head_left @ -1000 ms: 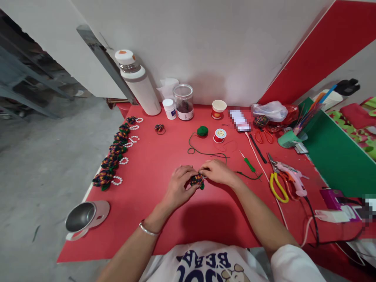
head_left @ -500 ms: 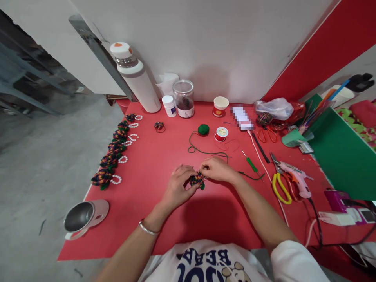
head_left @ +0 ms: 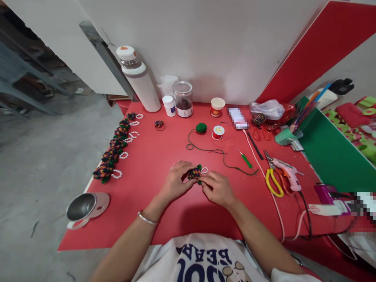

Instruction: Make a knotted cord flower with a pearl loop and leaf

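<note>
Head view: left hand (head_left: 178, 180) clamps a multicoloured yarn bundle (head_left: 194, 173) with white bead loop (head_left: 205, 169) over the red surface (head_left: 152, 156); right hand (head_left: 219, 188) touches it, pinch unclear. Six matching bundles (head_left: 110, 156) lie leftward, apparently done; this one seems nearly so.

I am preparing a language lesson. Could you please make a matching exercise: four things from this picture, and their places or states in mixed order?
1. multicoloured yarn piece with white bead loop
2. round dark green yarn ball
3. slim green-handled metal hook
4. pale pink steel-lined mug

A. near left corner of the red table
B. just left of the small red thread spool
C. held in the left hand
D. lying, tip toward the white wall

Pairs: 1-C; 2-B; 3-D; 4-A
</note>
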The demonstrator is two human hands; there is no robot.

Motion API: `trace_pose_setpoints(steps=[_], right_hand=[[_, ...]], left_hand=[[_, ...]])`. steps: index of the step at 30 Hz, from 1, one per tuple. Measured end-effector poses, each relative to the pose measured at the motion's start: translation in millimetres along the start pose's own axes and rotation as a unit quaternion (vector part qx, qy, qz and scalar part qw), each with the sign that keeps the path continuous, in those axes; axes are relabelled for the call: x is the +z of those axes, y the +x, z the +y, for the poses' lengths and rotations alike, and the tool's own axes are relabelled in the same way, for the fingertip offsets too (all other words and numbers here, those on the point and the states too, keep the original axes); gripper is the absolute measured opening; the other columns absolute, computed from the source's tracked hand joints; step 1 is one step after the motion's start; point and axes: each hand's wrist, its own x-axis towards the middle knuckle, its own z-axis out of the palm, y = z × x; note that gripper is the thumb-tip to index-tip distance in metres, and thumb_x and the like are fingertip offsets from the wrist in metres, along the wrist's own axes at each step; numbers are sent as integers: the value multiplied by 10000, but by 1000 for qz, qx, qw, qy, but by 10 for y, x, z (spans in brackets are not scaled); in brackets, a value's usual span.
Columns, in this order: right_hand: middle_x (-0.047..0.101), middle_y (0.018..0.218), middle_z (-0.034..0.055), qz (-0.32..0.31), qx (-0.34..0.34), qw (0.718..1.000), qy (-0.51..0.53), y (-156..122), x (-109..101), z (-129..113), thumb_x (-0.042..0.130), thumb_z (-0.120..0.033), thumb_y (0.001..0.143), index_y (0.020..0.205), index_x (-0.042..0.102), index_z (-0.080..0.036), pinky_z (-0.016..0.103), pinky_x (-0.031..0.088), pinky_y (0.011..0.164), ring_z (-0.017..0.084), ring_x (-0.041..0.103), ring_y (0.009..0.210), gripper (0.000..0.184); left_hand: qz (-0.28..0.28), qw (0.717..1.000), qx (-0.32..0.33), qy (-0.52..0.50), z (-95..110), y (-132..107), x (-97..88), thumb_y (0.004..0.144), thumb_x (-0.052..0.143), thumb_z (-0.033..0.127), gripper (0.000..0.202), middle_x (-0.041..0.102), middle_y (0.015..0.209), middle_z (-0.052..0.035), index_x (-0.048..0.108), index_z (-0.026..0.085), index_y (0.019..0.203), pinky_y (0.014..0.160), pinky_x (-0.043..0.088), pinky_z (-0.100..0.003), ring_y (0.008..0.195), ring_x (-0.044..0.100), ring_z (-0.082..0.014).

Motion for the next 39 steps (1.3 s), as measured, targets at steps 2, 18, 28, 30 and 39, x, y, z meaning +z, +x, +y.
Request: trace_pose_setpoints(steps=[2,18,28,30,39], right_hand=[[688,860,48,-2,-10,1000,-28,-19,25,20,565,-166,890,1047,742,-255,292,506,753,183,636,830,253],[715,1080,85,22,-60,996,-56,19,14,-45,564,-223,942,1233,662,-222,337,543,883,216,655,1013,307],[716,1027,100,42,-105,990,-80,38,49,-41,574,-250,951,1253,645,-205,357,562,795,233,656,936,314],[716,1016,99,51,-111,990,-71,39,47,-39,575,-245,952,1234,654,-201,353,560,806,225,658,934,295],[701,894,64,69,-120,989,-58,16,15,-103,596,-228,928,1026,731,-210,314,520,751,195,624,847,168]], left_hand=[[1,1000,5,-2,-5,1,-7,784,769,284,329,735,1084,-109,708,220,1101,1007,481,-481,1055,672,-271],[19,1000,-8,-6,-40,-112,-18,818,747,309,357,675,1189,-130,703,207,1158,997,529,-460,1115,638,-266],[24,999,8,23,-58,-157,-13,820,749,297,364,677,1185,-131,695,198,1166,984,533,-449,1110,637,-265],[23,999,5,28,-38,-177,-28,828,745,317,384,677,1189,-132,682,197,1188,985,531,-442,1114,636,-263],[32,996,-35,71,18,-323,-41,784,782,381,610,598,1344,-157,581,208,1334,1046,498,-478,1229,584,-304]])
